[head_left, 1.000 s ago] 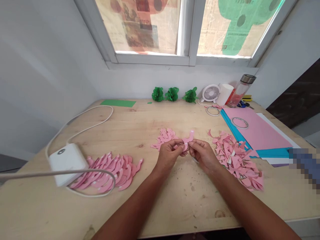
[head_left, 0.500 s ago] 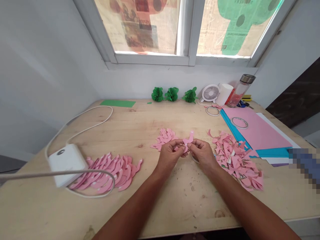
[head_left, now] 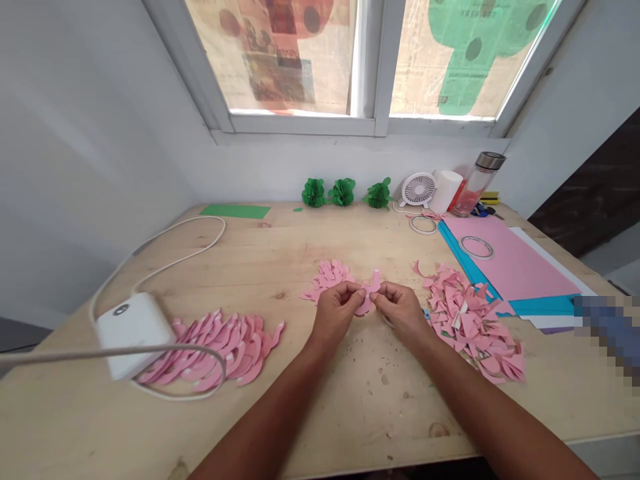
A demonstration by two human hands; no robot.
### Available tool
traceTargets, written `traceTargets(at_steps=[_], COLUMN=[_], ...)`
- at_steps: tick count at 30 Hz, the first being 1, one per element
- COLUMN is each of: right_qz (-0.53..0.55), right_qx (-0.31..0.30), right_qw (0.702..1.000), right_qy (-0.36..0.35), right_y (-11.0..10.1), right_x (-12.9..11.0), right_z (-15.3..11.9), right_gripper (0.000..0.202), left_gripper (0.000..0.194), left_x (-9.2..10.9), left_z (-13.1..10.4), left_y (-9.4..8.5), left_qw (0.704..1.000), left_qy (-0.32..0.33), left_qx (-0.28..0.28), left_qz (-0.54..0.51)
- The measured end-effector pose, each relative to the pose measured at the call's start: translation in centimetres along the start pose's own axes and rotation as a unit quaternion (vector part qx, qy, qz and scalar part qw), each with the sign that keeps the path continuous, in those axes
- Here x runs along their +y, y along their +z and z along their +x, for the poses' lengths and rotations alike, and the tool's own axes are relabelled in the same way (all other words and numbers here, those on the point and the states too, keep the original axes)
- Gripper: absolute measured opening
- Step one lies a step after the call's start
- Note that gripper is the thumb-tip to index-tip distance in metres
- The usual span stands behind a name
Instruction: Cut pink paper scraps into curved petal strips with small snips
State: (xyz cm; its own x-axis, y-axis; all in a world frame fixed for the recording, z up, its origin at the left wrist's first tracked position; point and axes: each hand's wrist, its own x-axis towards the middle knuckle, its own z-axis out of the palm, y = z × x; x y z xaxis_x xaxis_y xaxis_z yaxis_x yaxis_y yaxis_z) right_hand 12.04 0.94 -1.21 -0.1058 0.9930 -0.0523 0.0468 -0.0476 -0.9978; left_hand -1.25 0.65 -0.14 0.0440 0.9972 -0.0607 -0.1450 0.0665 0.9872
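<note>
A curved pink paper cutout (head_left: 369, 297) with a pale tip is pinched between both hands over the middle of the table. My left hand (head_left: 338, 308) grips its left side, thumb and fingers pressed together. On its right side, the fingers of my right hand (head_left: 399, 305) are closed as well. Just behind the left hand lies a small pile of pink paper pieces (head_left: 327, 275). Pink paper scraps (head_left: 470, 320) are heaped beside the right forearm. At the left, many curved pink cutouts (head_left: 225, 347) with white patches overlap in a row.
A white power bank (head_left: 135, 333) with a looping cable sits at the left. Green paper ornaments (head_left: 343, 192), a small fan (head_left: 419, 190) and a glass bottle (head_left: 481, 183) line the wall. Pink paper sheets (head_left: 520, 267) lie right, under a tape roll (head_left: 477, 247).
My thumbs have spread slightly apart on the pink cutout, and more of its lower curve shows between them. The whole view has shifted a little.
</note>
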Motion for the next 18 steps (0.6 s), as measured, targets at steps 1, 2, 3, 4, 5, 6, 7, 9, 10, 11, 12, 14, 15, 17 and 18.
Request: traceTargets(at_steps=[1, 2, 3, 4, 5, 6, 7, 9, 10, 11, 12, 14, 15, 17, 18], right_qz=[0.0, 0.002, 0.002, 0.002, 0.0, -0.005, -0.011, -0.021, -0.021, -0.021, -0.018, -0.015, -0.016, -0.02, -0.022], right_qx=[-0.008, -0.014, -0.018, -0.02, -0.02, -0.019, -0.018, -0.011, -0.005, 0.002, 0.009, 0.021, 0.029, 0.045, 0.05], right_qw=[1.0, 1.0, 1.0, 1.0, 1.0, 1.0, 1.0, 1.0, 1.0, 1.0, 1.0, 1.0, 0.999, 0.998, 0.998], right_qy=[0.005, 0.009, 0.011, 0.011, 0.009, 0.005, 0.001, -0.005, -0.007, -0.008, -0.01, -0.016, -0.02, -0.026, -0.027], right_y=[0.0, 0.1, 0.1, 0.1, 0.2, 0.2, 0.2, 0.1, 0.1, 0.0, -0.1, -0.4, -0.5, -0.6, -0.7], right_x=[-0.2, -0.3, -0.4, -0.5, -0.5, -0.5, -0.5, -0.4, -0.3, -0.2, -0.1, 0.2, 0.4, 0.6, 0.7], right_z=[-0.1, -0.1, -0.1, -0.2, -0.2, -0.1, -0.1, 0.0, 0.0, 0.1, 0.2, 0.4, 0.5, 0.6, 0.7], right_gripper=[0.029, 0.028, 0.026, 0.024, 0.021, 0.018, 0.017, 0.016, 0.016, 0.015, 0.016, 0.016, 0.016, 0.017, 0.017], left_gripper=[0.02, 0.02, 0.02, 0.02, 0.02, 0.02, 0.02, 0.02, 0.019, 0.019, 0.018, 0.017, 0.017, 0.016, 0.016], left_x=[-0.1, -0.2, -0.3, -0.3, -0.3, -0.3, -0.3, -0.2, -0.1, 0.0, 0.1, 0.1, 0.2, 0.1, 0.1], left_z=[0.1, 0.1, 0.2, 0.2, 0.2, 0.2, 0.2, 0.1, 0.1, 0.0, 0.0, -0.1, -0.1, -0.2, -0.2], left_y=[-0.1, -0.1, -0.2, -0.2, -0.3, -0.3, -0.3, -0.3, -0.3, -0.2, -0.2, -0.1, 0.0, 0.1, 0.1], left_qw=[1.0, 1.0, 1.0, 1.0, 0.999, 0.999, 0.999, 0.999, 0.999, 0.999, 0.998, 0.998, 0.998, 0.997, 0.996], left_qy=[0.002, 0.001, -0.001, -0.004, -0.006, -0.009, -0.012, -0.02, -0.024, -0.029, -0.035, -0.051, -0.061, -0.076, -0.079], left_qx=[0.005, 0.01, 0.017, 0.024, 0.032, 0.037, 0.039, 0.036, 0.033, 0.03, 0.024, 0.005, -0.007, -0.031, -0.037], left_qz=[0.003, 0.003, 0.0, -0.006, -0.013, -0.019, -0.025, -0.03, -0.032, -0.034, -0.036, -0.033, -0.028, -0.016, -0.01])
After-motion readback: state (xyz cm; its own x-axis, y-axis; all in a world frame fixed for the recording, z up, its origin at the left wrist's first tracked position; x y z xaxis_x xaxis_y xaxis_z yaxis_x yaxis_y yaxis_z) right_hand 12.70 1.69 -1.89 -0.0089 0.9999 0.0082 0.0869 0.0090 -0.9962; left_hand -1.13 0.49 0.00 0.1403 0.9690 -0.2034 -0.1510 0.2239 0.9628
